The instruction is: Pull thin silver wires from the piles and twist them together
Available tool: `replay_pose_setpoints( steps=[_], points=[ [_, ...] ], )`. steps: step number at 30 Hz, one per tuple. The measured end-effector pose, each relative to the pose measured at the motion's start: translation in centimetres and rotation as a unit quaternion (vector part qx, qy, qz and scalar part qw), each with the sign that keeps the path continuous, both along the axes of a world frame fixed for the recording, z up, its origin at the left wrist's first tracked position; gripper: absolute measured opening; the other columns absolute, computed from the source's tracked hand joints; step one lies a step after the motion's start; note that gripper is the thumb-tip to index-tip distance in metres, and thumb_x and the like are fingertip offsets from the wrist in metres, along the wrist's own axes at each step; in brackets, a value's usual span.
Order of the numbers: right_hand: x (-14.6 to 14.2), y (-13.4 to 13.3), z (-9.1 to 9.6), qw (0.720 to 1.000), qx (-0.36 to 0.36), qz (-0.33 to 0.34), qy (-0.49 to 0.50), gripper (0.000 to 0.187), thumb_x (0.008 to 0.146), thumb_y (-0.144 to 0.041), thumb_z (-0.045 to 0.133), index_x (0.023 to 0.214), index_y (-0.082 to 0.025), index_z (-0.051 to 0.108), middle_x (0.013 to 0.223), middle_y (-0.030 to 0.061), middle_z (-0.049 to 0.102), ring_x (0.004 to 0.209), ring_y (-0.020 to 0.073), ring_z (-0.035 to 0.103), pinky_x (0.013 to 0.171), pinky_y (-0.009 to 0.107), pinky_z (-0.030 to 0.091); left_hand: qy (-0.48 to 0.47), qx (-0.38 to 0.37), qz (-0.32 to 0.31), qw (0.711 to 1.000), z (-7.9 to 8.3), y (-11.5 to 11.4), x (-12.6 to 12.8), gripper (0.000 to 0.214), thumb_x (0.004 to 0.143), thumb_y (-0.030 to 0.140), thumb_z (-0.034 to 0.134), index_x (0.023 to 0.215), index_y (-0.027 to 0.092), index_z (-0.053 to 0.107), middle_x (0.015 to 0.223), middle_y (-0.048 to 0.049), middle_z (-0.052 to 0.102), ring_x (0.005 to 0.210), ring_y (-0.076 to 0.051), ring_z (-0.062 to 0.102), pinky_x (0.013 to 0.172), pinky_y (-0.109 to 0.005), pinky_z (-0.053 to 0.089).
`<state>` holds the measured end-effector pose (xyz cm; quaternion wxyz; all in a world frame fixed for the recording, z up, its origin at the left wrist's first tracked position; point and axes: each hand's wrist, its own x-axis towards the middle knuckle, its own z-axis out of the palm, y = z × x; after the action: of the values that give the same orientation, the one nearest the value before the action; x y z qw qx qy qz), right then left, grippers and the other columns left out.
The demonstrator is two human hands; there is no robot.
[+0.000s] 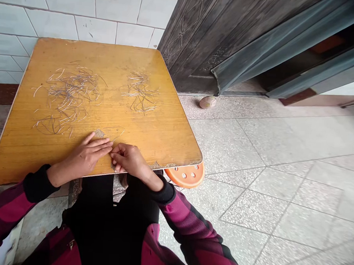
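My left hand (87,156) lies on the wooden table (165,131) near its front edge, fingers stretched out together, their tips pressing a thin wire loop (114,132). My right hand (127,158) sits right beside it, fingers curled in a pinch on the end of that wire. The fingertips of both hands almost touch. A large tangle of thin wires (68,98) lies on the left half of the table. A smaller bunch of wires (140,92) rests further right.
The table's front edge is chipped. An orange plastic stool (186,175) peeks out under the table's right corner. A tiled wall stands behind, a dark metal door (231,36) to the right, and a small round object (207,102) lies on the tiled floor.
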<state>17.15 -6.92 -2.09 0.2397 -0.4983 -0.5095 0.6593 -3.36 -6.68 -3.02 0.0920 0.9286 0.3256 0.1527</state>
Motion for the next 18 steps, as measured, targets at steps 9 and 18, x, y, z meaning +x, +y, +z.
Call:
replay_pose_setpoints(
  steps=[9,18],
  points=[
    [0.6,0.8,0.5,0.996,-0.011,0.063,-0.056,0.006,0.082,-0.01,0.058,0.081,-0.016,0.057,0.059,-0.0054,0.061,0.043,0.0054,0.056,0.043,0.015,0.045,0.024,0.033,-0.003,0.999,0.0,-0.2,0.0,0.052,0.09,0.0,0.036,0.133,0.02,0.057,0.14,-0.0092,0.057,0.135,-0.025,0.048,0.118,-0.06,0.021],
    [3.8,2.4,1.8,0.873,0.349,0.214,-0.267,0.021,0.084,-0.008,0.057,0.091,-0.021,0.072,0.082,-0.0008,0.071,0.071,0.0105,0.061,0.065,0.022,0.04,0.031,0.061,-0.014,0.998,0.1,0.0,0.0,0.048,0.089,-0.002,0.038,0.125,0.018,0.063,0.137,-0.0079,0.06,0.132,-0.026,0.051,0.116,-0.059,0.028]
  ],
)
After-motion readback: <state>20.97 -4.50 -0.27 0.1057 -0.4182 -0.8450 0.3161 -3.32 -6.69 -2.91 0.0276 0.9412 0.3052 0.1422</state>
